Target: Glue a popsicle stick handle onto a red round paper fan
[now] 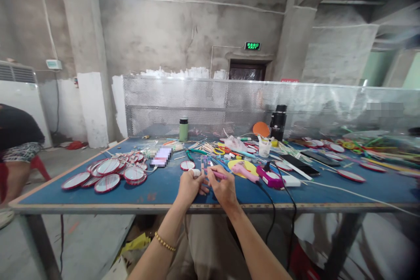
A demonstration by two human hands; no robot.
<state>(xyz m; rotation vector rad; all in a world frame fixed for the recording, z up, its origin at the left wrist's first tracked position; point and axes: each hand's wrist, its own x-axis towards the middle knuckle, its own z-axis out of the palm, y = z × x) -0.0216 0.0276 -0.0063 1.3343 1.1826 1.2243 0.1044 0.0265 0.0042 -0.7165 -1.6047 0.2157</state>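
Both hands meet over the near edge of a blue worktable point(157, 190). My left hand point(190, 186) is closed around a small white round piece point(196, 172) at its fingertips. My right hand point(223, 186) pinches a thin pink stick point(218, 175) that points left toward the white piece. A small red-rimmed round mirror point(187, 165) lies flat just beyond my left hand. A pink glue gun point(245, 172) rests on a yellow disc right of my right hand.
A heap of red-rimmed mirrors point(108, 173) lies at the left. Scissors, sticks, cables, a green bottle point(183, 130) and a black flask point(278, 122) crowd the far side before a perforated metal screen point(229, 105). A person sits at far left point(16, 144).
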